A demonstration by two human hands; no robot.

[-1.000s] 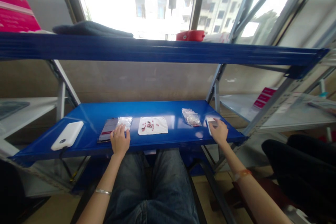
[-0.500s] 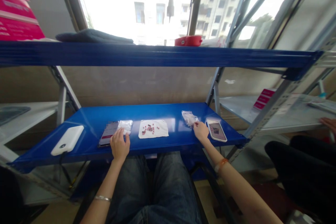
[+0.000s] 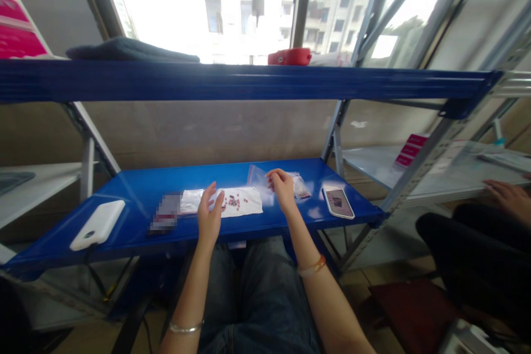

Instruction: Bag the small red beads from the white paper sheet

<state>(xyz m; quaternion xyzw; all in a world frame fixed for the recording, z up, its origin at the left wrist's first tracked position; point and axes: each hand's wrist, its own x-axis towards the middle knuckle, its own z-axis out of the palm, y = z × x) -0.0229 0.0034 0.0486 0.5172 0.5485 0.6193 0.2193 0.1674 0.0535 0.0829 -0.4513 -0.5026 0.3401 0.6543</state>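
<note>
My right hand [image 3: 282, 187] pinches a clear plastic bag [image 3: 258, 176] above the right edge of a white cloth [image 3: 251, 207]. Several small dark-red pieces [image 3: 233, 200] lie scattered on that cloth. Over the cloth's left part hovers my left hand [image 3: 211, 213], fingers apart, with nothing in it. A stack of dark cards or packets [image 3: 166, 213], partly blurred, lies to the left, and a white and clear packet [image 3: 191, 201] sits between it and the left hand. More clear bags [image 3: 300, 185] lie just right of my right hand.
A phone in a white case [image 3: 338, 201] lies at the right of the blue table [image 3: 145, 180]. On the left is a white device [image 3: 98, 224] with a cable. A blue shelf beam [image 3: 232, 83] crosses above. Another person's hand [image 3: 508, 194] shows at far right.
My right hand has lifted a clear bag from the pile and carried it left toward the cloth. My left hand has left the stack and moved right, fingers spreading over the cloth.
</note>
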